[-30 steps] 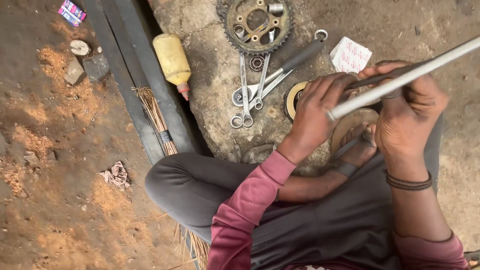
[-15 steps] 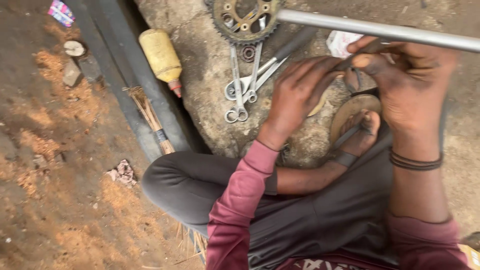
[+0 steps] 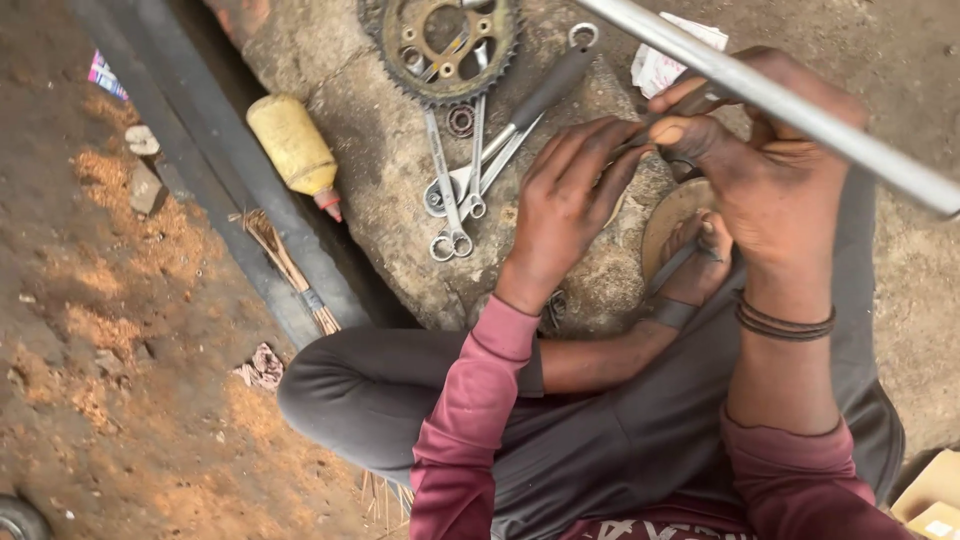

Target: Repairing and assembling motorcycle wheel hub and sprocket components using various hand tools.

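Head view: my right hand (image 3: 775,190) gripped the long metal rod (image 3: 800,105), its axis running from upper left down to the right edge. My left hand (image 3: 565,200), fingers pressed together, met the right thumb just below the rod, wrenches (image 3: 455,190) lying leftward.

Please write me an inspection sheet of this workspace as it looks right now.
Surface: rough stone slab beside bare reddish dirt ground.
Job's things: long metal rod crossing the right hand; a small part pinched between both hands, too hidden to identify.
Clutter: toothed sprocket, several spanners, small bearing, yellow bottle, straw brush, crumpled paper.
Hands: left hand fingers bent onto the part; right hand closed around it, under the rod.
Cables: nothing seen.
Surroundings: dark channel along the slab; cardboard box at the lower right.
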